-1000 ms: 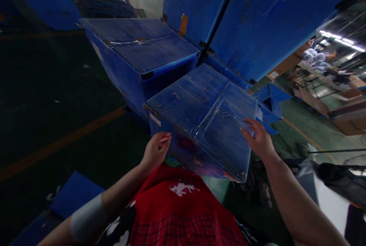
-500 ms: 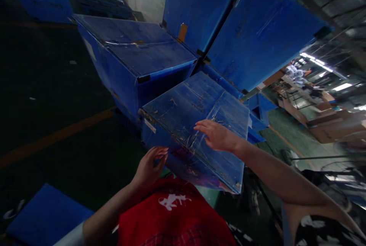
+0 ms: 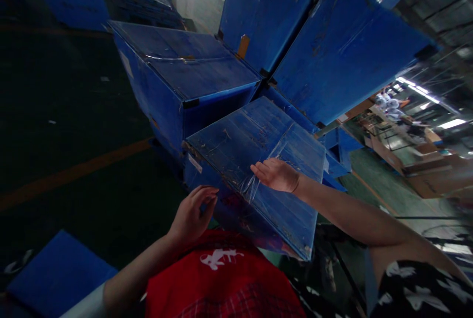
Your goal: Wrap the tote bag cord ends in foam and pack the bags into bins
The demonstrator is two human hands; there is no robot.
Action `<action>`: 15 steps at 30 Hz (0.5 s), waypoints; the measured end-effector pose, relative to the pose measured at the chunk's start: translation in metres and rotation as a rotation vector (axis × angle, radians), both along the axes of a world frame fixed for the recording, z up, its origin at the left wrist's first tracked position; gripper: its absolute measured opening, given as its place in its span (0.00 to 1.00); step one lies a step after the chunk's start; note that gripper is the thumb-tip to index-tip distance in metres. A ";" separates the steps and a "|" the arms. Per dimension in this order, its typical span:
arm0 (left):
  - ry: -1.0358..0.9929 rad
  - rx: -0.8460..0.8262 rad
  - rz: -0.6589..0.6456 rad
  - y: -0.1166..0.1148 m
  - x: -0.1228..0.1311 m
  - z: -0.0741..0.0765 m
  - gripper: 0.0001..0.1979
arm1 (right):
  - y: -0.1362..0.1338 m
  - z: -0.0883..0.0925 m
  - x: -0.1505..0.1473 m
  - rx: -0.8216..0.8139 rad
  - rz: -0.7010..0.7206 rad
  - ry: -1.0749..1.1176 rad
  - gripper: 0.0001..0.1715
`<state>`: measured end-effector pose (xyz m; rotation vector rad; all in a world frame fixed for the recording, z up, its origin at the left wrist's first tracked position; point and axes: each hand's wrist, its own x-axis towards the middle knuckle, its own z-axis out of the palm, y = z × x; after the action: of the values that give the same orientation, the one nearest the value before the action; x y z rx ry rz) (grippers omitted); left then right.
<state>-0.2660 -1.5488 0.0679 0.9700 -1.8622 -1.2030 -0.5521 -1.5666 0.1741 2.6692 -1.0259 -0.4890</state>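
A blue box (image 3: pixel 236 133) with a worn, scuffed lid stands tilted in view in front of my body. Loose, wrinkled clear tape (image 3: pixel 252 189) runs over the lid to its near edge. My right hand (image 3: pixel 275 174) is over the lid, fingers curled closed on the tape. Just off the box's near left side, my left hand (image 3: pixel 194 212) hangs with thumb and fingertips brought together in a pinch. Anything between those fingertips is too small to make out.
Another blue box (image 3: pixel 207 74) stands behind at the left, with tall stacked blue boxes (image 3: pixel 351 56) behind. A blue panel (image 3: pixel 61 273) lies on the floor at lower left. Brown cartons (image 3: pixel 432 175) stand to the right. A yellow line (image 3: pixel 81 172) crosses the dark floor.
My right hand's fingers have curled from outstretched to closed on the tape at the lid. My left hand stays almost in place. The view has shifted slightly.
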 end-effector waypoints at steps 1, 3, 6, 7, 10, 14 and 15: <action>-0.001 -0.028 -0.004 -0.003 -0.001 0.008 0.10 | 0.000 0.001 -0.001 -0.007 -0.013 -0.007 0.16; 0.016 -0.074 -0.029 -0.012 -0.004 0.027 0.11 | 0.001 0.005 -0.002 -0.023 -0.043 -0.033 0.15; 0.045 -0.026 -0.102 -0.032 -0.018 0.054 0.12 | 0.009 0.010 -0.005 -0.093 -0.050 -0.095 0.15; 0.047 0.046 -0.136 -0.039 -0.025 0.061 0.13 | 0.012 0.012 -0.007 -0.122 -0.049 -0.112 0.14; -0.023 0.396 -0.302 -0.062 -0.053 0.081 0.16 | 0.021 0.011 -0.011 -0.178 -0.077 -0.156 0.12; -0.304 0.594 -0.517 -0.085 -0.086 0.102 0.17 | 0.023 0.006 -0.015 -0.209 -0.084 -0.203 0.11; -0.392 0.503 -0.539 -0.088 -0.092 0.106 0.15 | 0.022 0.006 -0.015 -0.217 -0.073 -0.204 0.11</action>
<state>-0.3580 -1.6372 0.1738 1.0520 -2.2706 -1.9894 -0.5673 -1.5448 0.1799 2.5323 -1.1623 -0.1101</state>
